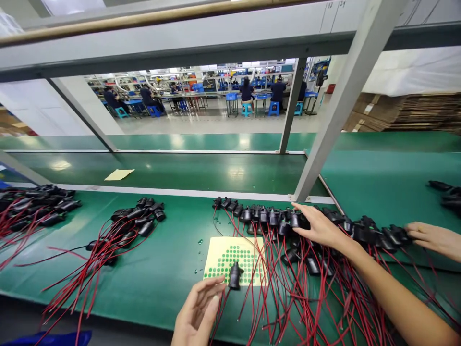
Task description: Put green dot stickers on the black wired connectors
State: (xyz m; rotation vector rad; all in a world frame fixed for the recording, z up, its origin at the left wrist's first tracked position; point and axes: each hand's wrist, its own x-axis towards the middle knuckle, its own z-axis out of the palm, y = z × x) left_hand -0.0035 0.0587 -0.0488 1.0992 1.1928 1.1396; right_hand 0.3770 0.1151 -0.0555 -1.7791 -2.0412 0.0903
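Observation:
A small black water pump [235, 276] with thin wires stands on a pale yellow sheet [212, 257] marked with rows of green round spots. My left hand [201, 307] is beside this pump, fingers loosely curved and thumb apart from them; nothing plainly sits in its grasp. Farther right, my right hand [317, 225] has thumb and forefinger around another black pump [295, 219] in the row at the back of the bench. Red and dark wires [277, 283] trail from that row toward me, partly over the sheet's right side. My right forearm covers some of the pumps and wires.
Another person's hand [434, 238] touches the row's right end. More wired pumps lie in a heap [139, 218] left of the sheet and a pile [36, 209] at far left. A slanted metal post [334, 125] rises behind the row. Water drops dot the green bench [173, 269].

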